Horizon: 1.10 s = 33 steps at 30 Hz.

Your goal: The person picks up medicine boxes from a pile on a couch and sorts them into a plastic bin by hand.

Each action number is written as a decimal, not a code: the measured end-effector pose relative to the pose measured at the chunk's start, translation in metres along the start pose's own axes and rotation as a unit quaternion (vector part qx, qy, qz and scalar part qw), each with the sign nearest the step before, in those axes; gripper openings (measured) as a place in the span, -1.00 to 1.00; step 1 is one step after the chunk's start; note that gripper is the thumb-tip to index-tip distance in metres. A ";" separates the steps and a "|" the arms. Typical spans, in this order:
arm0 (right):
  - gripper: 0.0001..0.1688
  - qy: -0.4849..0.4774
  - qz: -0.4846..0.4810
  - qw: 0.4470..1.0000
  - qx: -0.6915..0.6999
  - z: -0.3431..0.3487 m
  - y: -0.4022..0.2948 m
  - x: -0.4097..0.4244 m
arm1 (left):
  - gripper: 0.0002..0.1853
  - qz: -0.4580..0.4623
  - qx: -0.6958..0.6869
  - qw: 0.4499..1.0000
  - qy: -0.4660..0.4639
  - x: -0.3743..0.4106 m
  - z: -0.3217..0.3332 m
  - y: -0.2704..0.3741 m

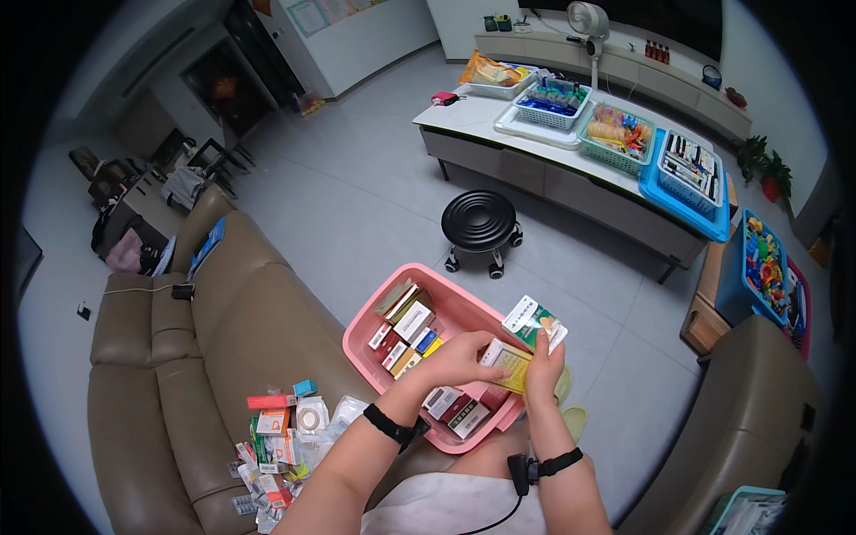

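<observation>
My left hand [461, 360] grips a yellow and white medicine box [509, 364] by its side, over a pink plastic bin [413, 273]. My right hand [545, 371] holds a green and white medicine packet [535, 322] between thumb and fingers, tilted up just beyond the yellow box. The right palm lies close against the yellow box's edge; whether it bears any of its weight I cannot tell. Inside the bin, several medicine boxes [413, 321] stand in rows at the left end. More boxes [468, 418] fill the near corner, partly hidden by my left wrist.
Loose medicine boxes and blister packs [274, 435] are heaped on the brown leather sofa [247, 321] at left. A black wheeled stool [479, 221] stands beyond the bin. Farther off, a white-topped table [481, 120] carries several plastic baskets. A blue toy bin [762, 267] sits at right.
</observation>
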State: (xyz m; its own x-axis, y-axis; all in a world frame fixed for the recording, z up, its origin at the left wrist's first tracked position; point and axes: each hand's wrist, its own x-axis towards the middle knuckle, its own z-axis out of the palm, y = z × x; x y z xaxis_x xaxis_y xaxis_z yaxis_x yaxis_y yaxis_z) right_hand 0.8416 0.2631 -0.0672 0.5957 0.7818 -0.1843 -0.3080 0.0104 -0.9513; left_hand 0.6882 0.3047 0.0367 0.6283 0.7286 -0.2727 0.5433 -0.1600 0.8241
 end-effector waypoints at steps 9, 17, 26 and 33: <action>-0.60 0.013 -0.002 0.994 0.108 -0.006 -0.012 0.004 | -0.66 -0.105 0.206 0.969 0.085 -0.003 -0.008 -0.029; -0.59 -0.009 0.060 0.984 0.165 -0.010 -0.012 0.007 | -0.65 -0.174 0.344 0.920 0.062 0.017 0.032 -0.053; -0.60 0.006 0.092 0.982 0.168 -0.008 -0.014 0.009 | -0.64 -0.209 0.407 0.889 -0.012 0.029 0.042 -0.069; -0.61 -0.013 0.117 0.988 0.096 -0.015 -0.015 0.011 | -0.68 -0.278 0.334 0.900 -0.041 0.056 0.077 -0.097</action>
State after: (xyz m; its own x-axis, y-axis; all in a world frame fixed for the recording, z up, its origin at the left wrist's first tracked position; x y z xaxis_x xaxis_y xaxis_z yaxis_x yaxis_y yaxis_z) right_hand 0.8641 0.2619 -0.0582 0.4724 0.7932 -0.3842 -0.5716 -0.0561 -0.8186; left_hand 0.7140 0.3098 -0.0969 0.1795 0.7723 -0.6093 0.9827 -0.1697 0.0745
